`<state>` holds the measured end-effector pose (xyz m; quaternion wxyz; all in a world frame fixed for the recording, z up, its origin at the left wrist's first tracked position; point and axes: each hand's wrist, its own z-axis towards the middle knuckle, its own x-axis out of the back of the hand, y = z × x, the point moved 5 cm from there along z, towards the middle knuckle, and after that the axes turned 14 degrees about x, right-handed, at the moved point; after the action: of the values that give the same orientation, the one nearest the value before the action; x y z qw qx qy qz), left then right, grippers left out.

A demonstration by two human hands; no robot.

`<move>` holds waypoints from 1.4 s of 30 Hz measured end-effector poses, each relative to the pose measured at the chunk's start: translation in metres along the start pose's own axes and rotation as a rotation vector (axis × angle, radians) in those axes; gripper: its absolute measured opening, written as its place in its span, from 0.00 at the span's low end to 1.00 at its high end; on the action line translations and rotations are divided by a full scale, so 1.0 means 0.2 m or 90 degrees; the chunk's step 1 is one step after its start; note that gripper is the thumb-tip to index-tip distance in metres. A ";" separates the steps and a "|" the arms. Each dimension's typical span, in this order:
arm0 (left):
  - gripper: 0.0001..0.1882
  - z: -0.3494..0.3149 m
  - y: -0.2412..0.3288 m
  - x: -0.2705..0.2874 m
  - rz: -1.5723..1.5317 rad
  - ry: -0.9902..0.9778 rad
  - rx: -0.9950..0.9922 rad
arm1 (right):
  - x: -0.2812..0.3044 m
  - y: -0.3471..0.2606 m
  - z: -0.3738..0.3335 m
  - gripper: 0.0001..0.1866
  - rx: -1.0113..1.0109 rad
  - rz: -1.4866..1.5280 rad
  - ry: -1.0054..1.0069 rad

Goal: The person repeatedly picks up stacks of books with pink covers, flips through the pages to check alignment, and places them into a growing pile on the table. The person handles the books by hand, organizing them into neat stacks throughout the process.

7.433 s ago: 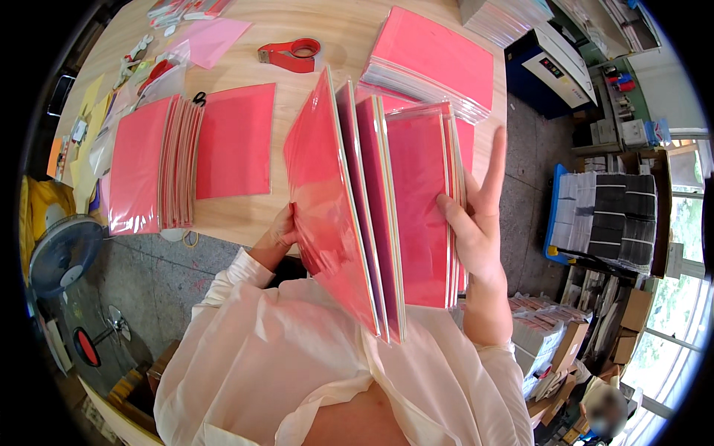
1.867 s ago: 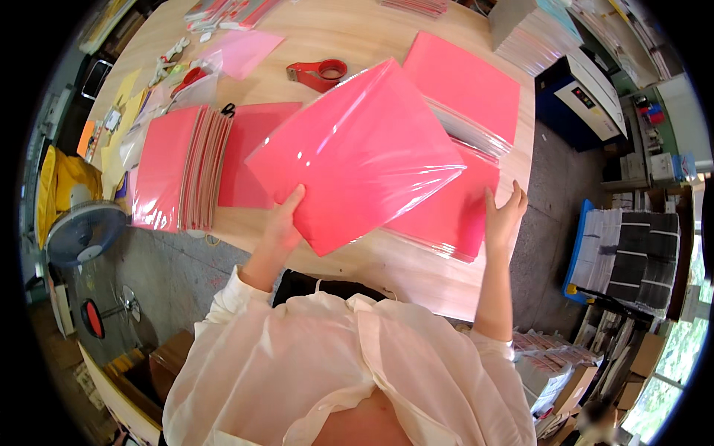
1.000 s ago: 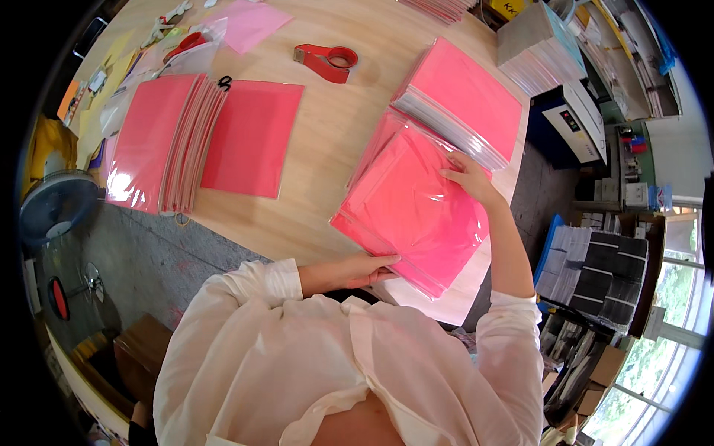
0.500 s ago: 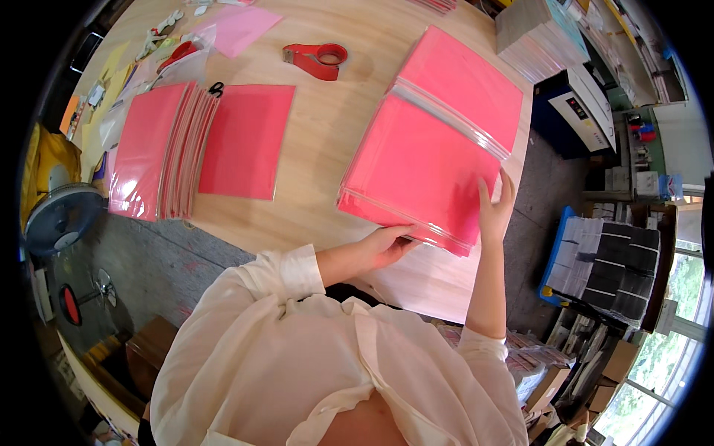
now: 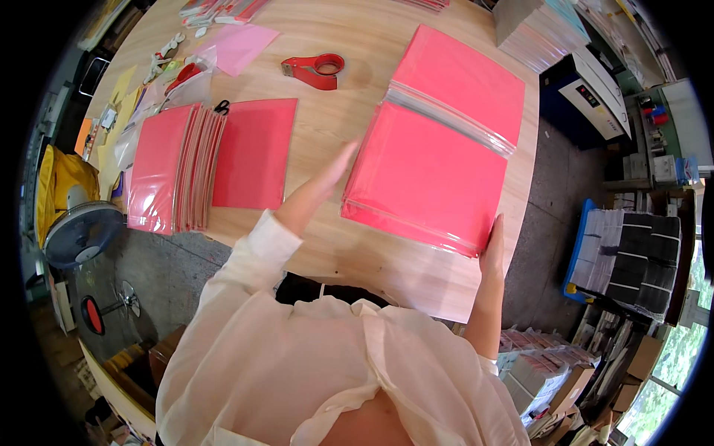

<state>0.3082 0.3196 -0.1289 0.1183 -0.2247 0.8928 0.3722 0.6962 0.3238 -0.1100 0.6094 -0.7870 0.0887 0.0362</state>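
A near stack of pink sheets in clear plastic sleeves (image 5: 431, 178) lies on the wooden table, right of the middle. Directly behind it, touching or nearly so, is a far stack of similar pink sheets (image 5: 462, 83). My left hand (image 5: 332, 176) is held flat with its fingers stretched out, alongside the near stack's left edge. On the opposite side, my right hand (image 5: 492, 247) rests with straight fingers against the stack's right edge by the near corner. Neither hand grasps anything.
Leaning pink packets (image 5: 160, 167) and a flat pink sheet (image 5: 255, 152) lie at left, with black scissors handles (image 5: 222, 108) behind. A red tape dispenser (image 5: 312, 73) stands mid-table. A tall paper stack (image 5: 532, 37) occupies the back right; a fan (image 5: 82, 234) is beyond the left edge.
My left hand has left the near stack's front edge and moved up to its left side, flattening out. My right hand has slid down from the top to the right edge. The view has shifted slightly.
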 end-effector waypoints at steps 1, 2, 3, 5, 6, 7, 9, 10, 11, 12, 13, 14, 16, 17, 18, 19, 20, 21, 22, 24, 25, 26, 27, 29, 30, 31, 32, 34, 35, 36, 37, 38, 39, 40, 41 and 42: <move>0.43 0.03 -0.01 -0.16 -0.087 -0.205 0.099 | -0.06 -0.04 0.00 0.33 -0.002 -0.046 0.005; 0.44 0.07 0.04 -0.17 -0.045 -0.154 0.061 | -0.10 -0.07 0.01 0.33 -0.004 -0.092 0.010; 0.44 0.10 0.06 -0.20 -0.004 -0.105 0.030 | -0.12 -0.08 0.01 0.32 -0.019 -0.035 -0.024; 0.43 0.10 0.05 -0.21 0.020 -0.063 0.005 | -0.10 -0.09 0.03 0.32 -0.022 -0.036 -0.062; 0.42 0.02 0.10 -0.25 0.007 -0.075 0.013 | -0.08 -0.09 0.03 0.31 -0.021 -0.035 -0.076; 0.41 -0.04 0.11 -0.27 -0.007 -0.082 0.018 | -0.07 -0.09 0.03 0.31 -0.018 -0.009 -0.061; 0.39 -0.08 0.09 -0.17 -0.028 -0.143 -0.006 | -0.06 -0.07 0.01 0.30 -0.011 0.048 -0.037; 0.38 -0.10 0.08 -0.11 -0.041 -0.168 -0.025 | -0.05 -0.05 0.03 0.30 0.026 0.008 -0.012; 0.37 -0.08 0.00 -0.05 0.013 -0.085 -0.106 | -0.02 -0.03 0.02 0.30 0.063 -0.032 0.010; 0.37 -0.05 -0.13 0.02 0.065 0.010 -0.188 | -0.01 0.01 0.03 0.29 0.097 -0.068 0.023; 0.37 -0.05 -0.21 0.05 0.120 0.100 -0.264 | 0.03 0.06 0.01 0.29 0.132 -0.105 0.044; 0.37 -0.10 -0.24 -0.02 0.132 0.056 -0.257 | 0.08 0.11 -0.02 0.29 0.164 -0.145 0.067; 0.39 -0.13 -0.25 -0.06 0.158 0.051 -0.249 | 0.09 0.18 -0.05 0.29 0.228 -0.214 0.095; 0.39 -0.10 -0.25 -0.04 0.169 0.081 -0.251 | 0.06 0.15 -0.04 0.27 0.267 -0.223 0.136; 0.39 -0.13 -0.22 -0.06 0.186 0.093 -0.270 | 0.04 0.12 -0.04 0.26 0.305 -0.234 0.179; 0.39 -0.17 -0.20 -0.06 0.204 0.109 -0.288 | 0.09 0.11 -0.01 0.26 0.280 -0.308 0.151; 0.38 -0.19 -0.20 -0.04 0.199 0.128 -0.282 | 0.11 0.11 0.01 0.26 0.258 -0.378 0.122; 0.37 -0.21 -0.20 0.00 0.192 0.151 -0.276 | 0.02 0.00 -0.04 0.24 0.341 -0.532 0.143; 0.36 -0.24 -0.19 0.07 0.183 0.172 -0.270 | -0.12 -0.19 -0.11 0.23 0.432 -0.683 0.167; 0.32 -0.56 0.07 0.16 0.205 0.251 -0.378 | -0.30 -0.42 -0.28 0.18 0.750 -0.642 0.320; 0.31 -0.72 0.15 0.31 0.244 0.326 -0.448 | -0.42 -0.43 -0.30 0.17 0.748 -0.543 0.246; 0.31 -0.89 0.22 0.47 0.281 0.415 -0.511 | -0.58 -0.41 -0.34 0.15 0.740 -0.446 0.170; 0.31 -1.02 0.30 0.70 0.347 0.527 -0.592 | -0.74 -0.40 -0.39 0.14 0.724 -0.352 0.100; 0.24 -1.33 0.45 1.14 0.391 0.788 -0.657 | -1.25 -0.31 -0.51 0.11 0.531 -0.222 -0.176; 0.21 -1.48 0.52 1.35 0.432 0.920 -0.686 | -1.46 -0.16 -0.52 0.13 0.346 -0.157 -0.282; 0.18 -1.58 0.60 1.57 0.440 0.986 -0.620 | -1.72 -0.03 -0.57 0.17 0.190 -0.076 -0.426; 0.20 -1.64 0.63 1.84 0.505 1.024 -0.562 | -1.94 0.13 -0.63 0.22 0.030 0.056 -0.523; 0.23 -1.63 0.64 2.40 0.502 0.957 -0.402 | -2.33 0.33 -0.74 0.32 -0.153 0.023 -0.598; 0.26 -1.61 0.65 2.65 0.440 0.855 -0.305 | -2.48 0.46 -0.79 0.36 -0.218 0.047 -0.601; 0.28 -1.57 0.62 2.79 0.376 0.744 -0.213 | -2.62 0.56 -0.80 0.40 -0.237 0.026 -0.578; 0.29 -1.49 0.64 2.78 0.309 0.678 -0.182 | -2.74 0.63 -0.78 0.43 -0.247 0.001 -0.542; 0.30 -1.41 0.67 2.70 0.242 0.614 -0.150 | -2.84 0.67 -0.76 0.39 -0.259 0.002 -0.513; 0.31 -1.38 0.69 2.65 0.175 0.558 -0.118 | -2.93 0.69 -0.75 0.35 -0.272 0.007 -0.492; 0.31 -1.39 0.67 2.67 0.153 0.545 -0.103 | -3.01 0.70 -0.77 0.31 -0.289 0.010 -0.477; 0.30 -1.39 0.66 2.67 0.131 0.530 -0.089 | -3.07 0.69 -0.80 0.31 -0.294 0.044 -0.477; 0.29 -1.38 0.64 2.67 0.109 0.511 -0.073 | -3.12 0.65 -0.83 0.30 -0.298 0.076 -0.473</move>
<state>-0.2328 0.0334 -0.0604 -0.2832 -0.2834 0.8612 0.3128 0.0522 0.1922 -0.0886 0.4021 -0.8310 -0.1018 0.3706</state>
